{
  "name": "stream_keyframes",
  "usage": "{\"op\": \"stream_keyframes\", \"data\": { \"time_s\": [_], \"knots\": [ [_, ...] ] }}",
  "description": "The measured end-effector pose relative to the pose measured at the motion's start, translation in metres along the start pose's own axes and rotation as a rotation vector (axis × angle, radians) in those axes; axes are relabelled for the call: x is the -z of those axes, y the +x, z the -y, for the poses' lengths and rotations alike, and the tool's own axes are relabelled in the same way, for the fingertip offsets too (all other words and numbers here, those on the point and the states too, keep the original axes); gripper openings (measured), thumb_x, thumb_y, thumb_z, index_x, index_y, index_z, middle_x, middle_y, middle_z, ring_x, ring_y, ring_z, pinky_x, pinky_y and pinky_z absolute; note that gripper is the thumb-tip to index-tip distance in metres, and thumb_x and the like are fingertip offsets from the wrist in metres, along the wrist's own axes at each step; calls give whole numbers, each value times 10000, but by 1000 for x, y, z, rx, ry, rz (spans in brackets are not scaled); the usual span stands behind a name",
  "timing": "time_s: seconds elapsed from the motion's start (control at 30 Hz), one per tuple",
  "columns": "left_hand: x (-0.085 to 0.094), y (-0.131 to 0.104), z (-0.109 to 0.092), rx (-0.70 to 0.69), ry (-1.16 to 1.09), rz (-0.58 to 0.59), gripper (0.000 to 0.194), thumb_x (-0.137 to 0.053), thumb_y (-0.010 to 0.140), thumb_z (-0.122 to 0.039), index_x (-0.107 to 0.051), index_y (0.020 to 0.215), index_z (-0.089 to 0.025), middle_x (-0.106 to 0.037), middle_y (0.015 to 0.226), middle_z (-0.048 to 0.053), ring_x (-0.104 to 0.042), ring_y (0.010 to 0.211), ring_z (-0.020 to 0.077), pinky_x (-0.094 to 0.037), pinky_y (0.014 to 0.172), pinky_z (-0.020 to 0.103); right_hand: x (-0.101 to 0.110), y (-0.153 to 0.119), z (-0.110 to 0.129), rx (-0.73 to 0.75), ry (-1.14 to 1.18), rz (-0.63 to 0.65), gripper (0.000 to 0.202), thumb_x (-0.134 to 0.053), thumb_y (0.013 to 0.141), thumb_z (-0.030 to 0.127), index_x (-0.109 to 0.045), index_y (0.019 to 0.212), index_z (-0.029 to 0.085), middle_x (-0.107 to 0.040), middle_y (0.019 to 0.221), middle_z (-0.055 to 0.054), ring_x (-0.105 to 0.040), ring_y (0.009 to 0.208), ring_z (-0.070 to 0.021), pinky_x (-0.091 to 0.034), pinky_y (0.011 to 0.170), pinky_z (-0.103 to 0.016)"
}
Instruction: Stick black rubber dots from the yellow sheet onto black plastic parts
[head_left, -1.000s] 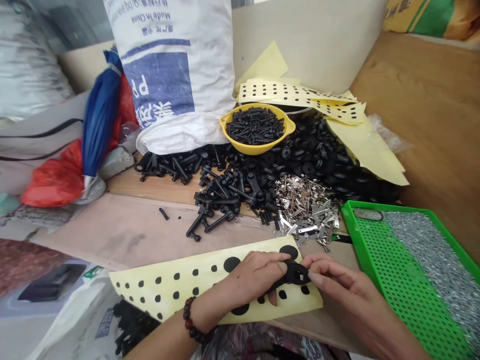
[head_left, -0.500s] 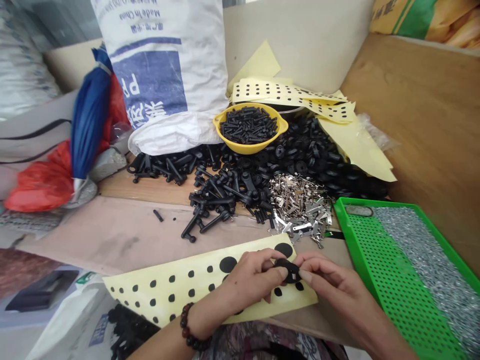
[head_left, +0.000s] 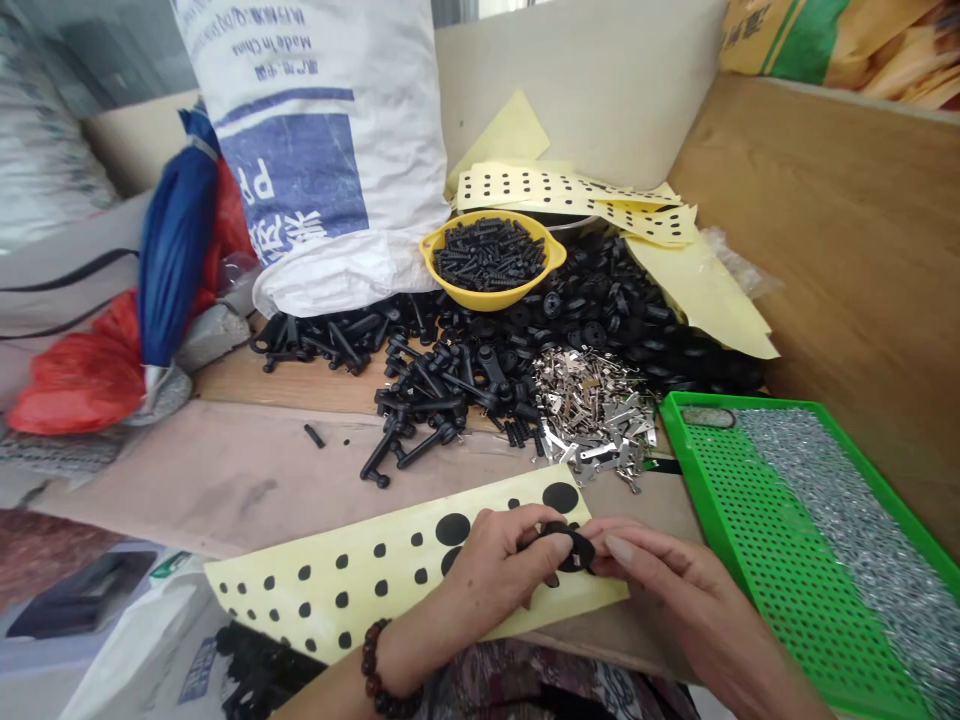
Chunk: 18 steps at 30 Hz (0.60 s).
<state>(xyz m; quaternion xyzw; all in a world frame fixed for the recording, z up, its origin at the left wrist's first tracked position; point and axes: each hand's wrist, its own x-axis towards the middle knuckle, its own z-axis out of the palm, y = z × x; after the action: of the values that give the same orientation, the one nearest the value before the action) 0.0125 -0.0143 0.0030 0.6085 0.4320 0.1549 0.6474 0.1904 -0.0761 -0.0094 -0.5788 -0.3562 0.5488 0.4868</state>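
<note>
Low in the head view, a small round black part [head_left: 576, 550] is held above a yellow sheet [head_left: 390, 522] with black dots. My left hand [head_left: 504, 562] pinches the part between thumb and fingers, with a bead bracelet on that wrist. My right hand [head_left: 654, 562] meets the part's right side, its thumb and fingers pressed together; what lies between its fingertips is too small to name. Beyond the sheet lie a heap of small metal pieces [head_left: 592, 405] and a pile of black arm-shaped parts [head_left: 431, 400].
A green perforated tray [head_left: 757, 520] with small metallic pieces stands at the right. Behind are a yellow bowl [head_left: 491, 300] of black threaded parts, round black parts [head_left: 622, 310], more dotted sheets [head_left: 555, 190] and a white sack [head_left: 322, 150]. A blue umbrella [head_left: 176, 240] leans at the left.
The right fingers have closed together at the edge of the black part, and the part has turned slightly in the left hand. The whole view has shifted a little.
</note>
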Motion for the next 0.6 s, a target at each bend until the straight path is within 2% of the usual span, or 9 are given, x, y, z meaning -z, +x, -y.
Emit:
{"op": "stream_keyframes", "data": {
  "time_s": [0.1,0.27,0.43,0.53,0.6],
  "knots": [
    [1,0,-1,2,-35,-8,339,-540,856,-396,-667,1019,-128,-572,605,-4,-440,436,64,-355,395,140,-3,1,-1,-68,155,10,316,-717,743,490,-793,821,194,-753,873,-95,-668,782,-230,-553,741,-336],
    [3,-1,-5,40,-97,-29,406,-555,837,-445,-649,1061,-120,-582,582,-3,-411,371,55,-324,367,153,-2,8,-4,-67,243,-129,370,-780,657,494,-766,872,194,-747,835,-99,-679,698,-234,-569,666,-369],
    [4,-4,-4,-22,-90,0,396,-548,837,-426,-648,1080,-130,-558,610,-4,-449,441,82,-369,402,173,-7,9,-6,105,-120,20,355,-594,836,514,-714,984,215,-681,680,-22,-646,640,-194,-534,595,-281],
    [2,-6,-1,-41,-46,-6,379,-598,789,-319,-640,1133,-166,-494,607,-41,-411,463,76,-361,428,171,-17,7,-8,224,-366,67,341,-468,918,463,-682,1047,231,-727,812,-43,-679,724,-214,-540,646,-278],
    [2,-8,0,-41,7,-43,360,-611,755,-257,-656,1100,-164,-454,585,-54,-385,478,73,-324,443,170,-27,5,-10,324,-461,103,336,-398,954,400,-665,1079,238,-741,895,-58,-696,784,-225,-543,698,-287]
  ]
}}
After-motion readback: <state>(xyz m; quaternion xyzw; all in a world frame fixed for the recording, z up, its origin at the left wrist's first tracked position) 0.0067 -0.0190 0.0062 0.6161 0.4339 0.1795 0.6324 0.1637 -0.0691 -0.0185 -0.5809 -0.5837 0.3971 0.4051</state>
